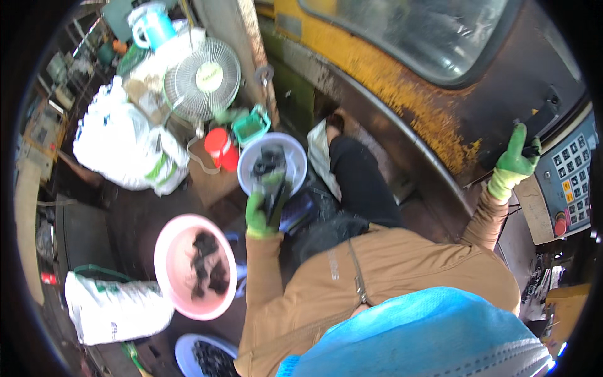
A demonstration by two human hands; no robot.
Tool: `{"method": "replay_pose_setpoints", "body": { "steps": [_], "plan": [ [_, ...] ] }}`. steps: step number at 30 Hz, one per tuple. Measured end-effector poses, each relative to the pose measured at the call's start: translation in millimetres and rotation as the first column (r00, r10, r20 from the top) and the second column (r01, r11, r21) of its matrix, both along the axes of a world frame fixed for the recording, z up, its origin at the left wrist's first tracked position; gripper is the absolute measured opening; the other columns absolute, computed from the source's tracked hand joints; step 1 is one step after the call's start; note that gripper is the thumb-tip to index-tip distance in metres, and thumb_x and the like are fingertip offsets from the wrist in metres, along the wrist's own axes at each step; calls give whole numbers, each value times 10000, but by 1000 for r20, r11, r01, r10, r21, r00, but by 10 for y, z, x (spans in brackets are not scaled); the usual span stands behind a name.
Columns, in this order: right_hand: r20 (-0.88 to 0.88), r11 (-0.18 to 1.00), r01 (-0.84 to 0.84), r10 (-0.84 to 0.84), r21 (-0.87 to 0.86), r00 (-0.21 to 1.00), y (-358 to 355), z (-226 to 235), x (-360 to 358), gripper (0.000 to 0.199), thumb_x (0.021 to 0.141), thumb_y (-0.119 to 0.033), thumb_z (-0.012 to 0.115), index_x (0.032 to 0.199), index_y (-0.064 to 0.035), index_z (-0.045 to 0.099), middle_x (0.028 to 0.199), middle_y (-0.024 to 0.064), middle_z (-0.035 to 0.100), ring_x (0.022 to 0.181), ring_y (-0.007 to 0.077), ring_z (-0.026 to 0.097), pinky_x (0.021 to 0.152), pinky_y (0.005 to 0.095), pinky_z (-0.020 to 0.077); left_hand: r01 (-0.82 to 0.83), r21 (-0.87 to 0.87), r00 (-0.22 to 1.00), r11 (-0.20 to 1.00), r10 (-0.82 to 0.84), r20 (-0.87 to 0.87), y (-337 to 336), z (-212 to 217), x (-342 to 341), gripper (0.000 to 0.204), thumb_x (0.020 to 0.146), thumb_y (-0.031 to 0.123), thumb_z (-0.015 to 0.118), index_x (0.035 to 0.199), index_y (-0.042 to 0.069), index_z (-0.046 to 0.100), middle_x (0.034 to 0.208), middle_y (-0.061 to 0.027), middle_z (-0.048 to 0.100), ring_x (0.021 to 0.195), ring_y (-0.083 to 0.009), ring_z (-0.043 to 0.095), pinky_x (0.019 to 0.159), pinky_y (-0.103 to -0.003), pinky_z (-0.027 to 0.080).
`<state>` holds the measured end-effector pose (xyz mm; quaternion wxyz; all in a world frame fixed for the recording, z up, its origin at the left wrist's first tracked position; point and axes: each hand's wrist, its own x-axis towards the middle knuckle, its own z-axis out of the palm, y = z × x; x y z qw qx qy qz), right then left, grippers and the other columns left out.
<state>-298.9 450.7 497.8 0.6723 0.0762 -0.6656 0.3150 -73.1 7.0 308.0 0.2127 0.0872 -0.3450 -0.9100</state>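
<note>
My left hand (256,215), in a green glove, is closed around a dark, elongated black part (274,200), blurred so that its exact kind does not show. It is held over the near edge of a pale lavender basin (296,178) with more black pieces (269,158) inside. Far to the right, my green-gloved right hand (515,160) curls round a black handle (532,151) at the edge of the machine's door (440,122). One finger of that hand points up along the door.
A pink basin (164,276) holds dark scraps; a lower basin (183,358) has black pieces. A fan (202,80), red container (221,149), green basket (251,125) and white bags (116,141) stand left. A control panel (568,179) with a red button is at right.
</note>
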Motion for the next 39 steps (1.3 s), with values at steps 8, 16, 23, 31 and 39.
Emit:
{"method": "replay_pose_setpoints", "body": {
  "steps": [8,16,23,31,39],
  "plan": [
    [151,870,-493,491,-22,858,-826,31,-266,270,966,-17,590,1236,-18,580,1132,115,675,1009,144,654,866,228,547,455,-174,859,873,-482,-172,230,428,-656,611,776,349,729,1236,-27,586,1490,-209,423,1247,-347,554,1095,-481,413],
    [5,586,-780,800,-220,599,-943,969,-1176,220,945,-234,695,1083,-63,680,812,-95,594,621,-13,473,548,161,377,415,-604,776,680,-612,-156,822,1530,-2152,456,714,212,715,1118,12,650,1578,-123,332,1364,-230,428,1080,-338,390],
    [364,606,-338,745,-720,559,-688,1339,-3398,490,884,-301,729,1256,-23,574,1047,158,685,886,277,680,706,391,540,361,-625,856,692,-512,-74,799,1700,-3198,405,719,178,710,1087,20,647,1274,-81,527,1088,-197,585,932,-292,472],
    [713,999,-10,30,-33,700,530,939,-5174,586,683,-287,845,1211,-131,646,1194,145,667,1145,324,631,930,401,536,329,-497,838,803,-492,-238,408,1583,-3578,472,727,272,739,1093,-1,619,1091,-67,585,1009,-223,618,928,-310,481],
    [554,960,-56,206,-274,806,550,1177,-5567,533,874,-505,627,1232,-111,656,1112,157,707,992,349,668,892,451,489,263,-492,883,830,-412,-223,411,1666,-3555,506,668,316,756,1043,0,630,1119,-35,545,1072,-206,586,963,-305,460]
  ]
}}
